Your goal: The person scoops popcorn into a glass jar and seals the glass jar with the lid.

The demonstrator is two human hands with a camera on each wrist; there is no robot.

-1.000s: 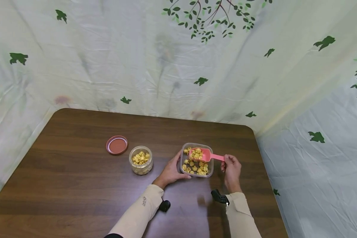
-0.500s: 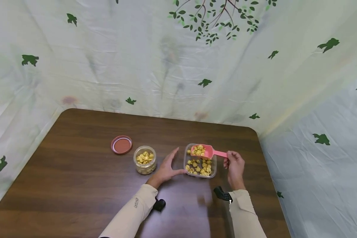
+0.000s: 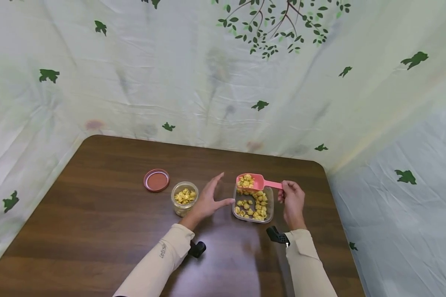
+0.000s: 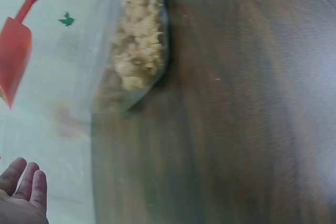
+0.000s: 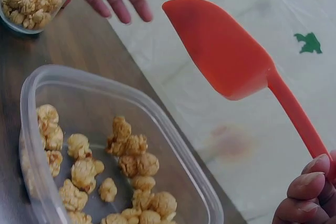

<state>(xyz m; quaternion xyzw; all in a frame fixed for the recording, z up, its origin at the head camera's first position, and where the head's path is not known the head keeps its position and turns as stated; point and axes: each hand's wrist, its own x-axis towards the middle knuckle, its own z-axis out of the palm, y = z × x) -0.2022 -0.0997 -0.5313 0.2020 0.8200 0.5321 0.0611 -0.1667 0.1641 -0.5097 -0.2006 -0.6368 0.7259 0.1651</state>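
My right hand (image 3: 293, 202) pinches the handle of a pink scoop (image 5: 226, 51) loaded with caramel popcorn (image 3: 246, 180). The scoop is held above the far side of a clear plastic container (image 3: 272, 206), clear of its rim in the right wrist view. More popcorn pieces (image 5: 84, 174) lie in that container. My left hand (image 3: 206, 202) hovers between the container and a clear jar (image 3: 178, 209), thumb and fingers spread, holding nothing. Popcorn fills much of the jar, and my left hand and wrist partly cover its right side in the head view.
A reddish round lid (image 3: 156, 180) lies inside-up on the brown wooden table (image 3: 107, 214), left of the jar. A pale curtain (image 3: 186, 82) with leaf prints hangs behind the table and along its sides.
My left hand has let go of the container's left side and moved left toward the jar. The loaded scoop has risen from inside the container to above its far edge.
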